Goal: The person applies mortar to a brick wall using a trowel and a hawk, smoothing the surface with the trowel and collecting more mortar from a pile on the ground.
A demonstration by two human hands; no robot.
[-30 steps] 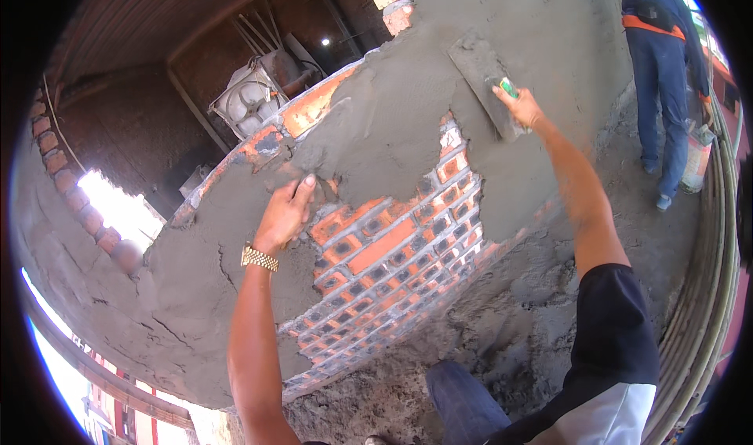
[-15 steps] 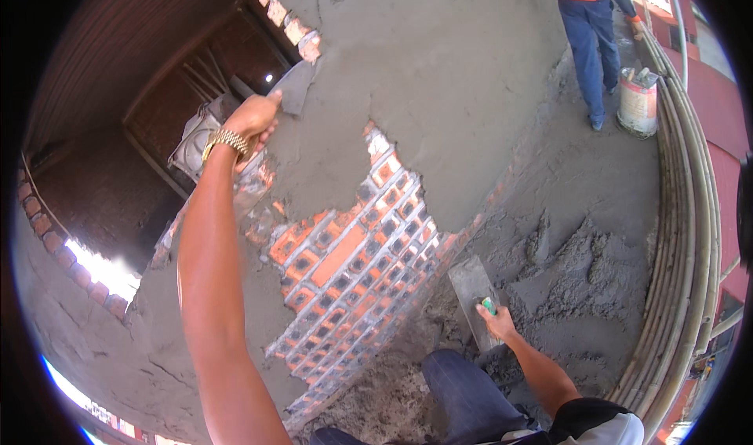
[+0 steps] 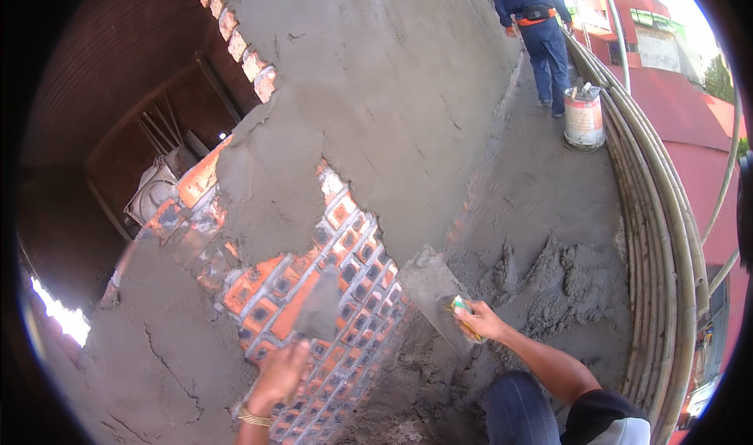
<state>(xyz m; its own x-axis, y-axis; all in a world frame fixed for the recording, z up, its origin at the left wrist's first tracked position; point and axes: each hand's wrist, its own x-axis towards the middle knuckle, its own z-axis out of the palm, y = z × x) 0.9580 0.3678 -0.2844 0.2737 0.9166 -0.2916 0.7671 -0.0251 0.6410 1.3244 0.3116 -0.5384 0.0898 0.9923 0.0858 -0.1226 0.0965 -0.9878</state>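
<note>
My left hand (image 3: 282, 374), blurred at seven o'clock, has come down from the edge of the dark opening and now looks closed around the hidden handle of a small grey, tapered metal trowel (image 3: 320, 308), its blade in front of the bare patch of orange-and-black brick with pale mortar joints (image 3: 357, 311). Between four and five o'clock, my right hand (image 3: 480, 321) grips the green-and-yellow handle of a flat rectangular grey plastering float (image 3: 427, 284), shifted from over the heap of wet grey mortar (image 3: 549, 288) at four o'clock to the wall's foot. I cannot tell whether either blade touches the wall. Both tools now flank the uncovered brick, so I judge the work is centring there; smooth grey plaster (image 3: 392, 115) already spreads at twelve.
</note>
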